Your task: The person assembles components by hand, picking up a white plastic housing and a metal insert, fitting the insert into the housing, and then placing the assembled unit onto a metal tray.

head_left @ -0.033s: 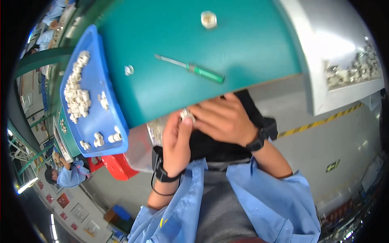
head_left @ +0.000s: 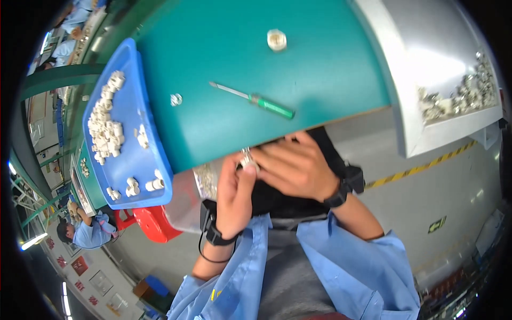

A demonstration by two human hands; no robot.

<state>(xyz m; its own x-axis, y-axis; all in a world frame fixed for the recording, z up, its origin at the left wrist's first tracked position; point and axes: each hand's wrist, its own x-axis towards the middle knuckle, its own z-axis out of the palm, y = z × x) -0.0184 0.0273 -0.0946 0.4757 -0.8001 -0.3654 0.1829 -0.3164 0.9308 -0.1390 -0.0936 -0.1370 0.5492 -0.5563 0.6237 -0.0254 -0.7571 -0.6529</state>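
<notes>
White fitting (head_left: 247, 159) is sitting right at the fingertips of the left hand (head_left: 235, 194), just off the near edge of the green desk (head_left: 224, 125), so not on the desktop itself. Looks like a small, pale piece with a bit of shiny metal on it, though it's tiny and partly covered, so don't quote me on the details. The left hand has it pinched, thumb on the near side and bent fingers around the left of it. The right hand (head_left: 298, 166) comes in from the other side, palm down, fingers stretched across to the fitting's right side. Can't tell if those fingers actually grip it or just rest against it, since their tips are mostly hidden.

As for the stuff around: a green-handled screwdriver (head_left: 271, 106) lies on the desk beyond the hands, blade pointing off to the left. Further back there's a round white piece (head_left: 277, 40), and over to the left a little shiny bit (head_left: 176, 100) that's too small to make out. Big blue tray (head_left: 114, 173) at the left end, with a heap of white pieces (head_left: 106, 130) along its left side and a few loose ones nearer the person. On the right, a white-rimmed bin (head_left: 397, 80) has a pile of silvery parts (head_left: 464, 95) in it. Both wrists have black bands (head_left: 336, 197) on.
</notes>
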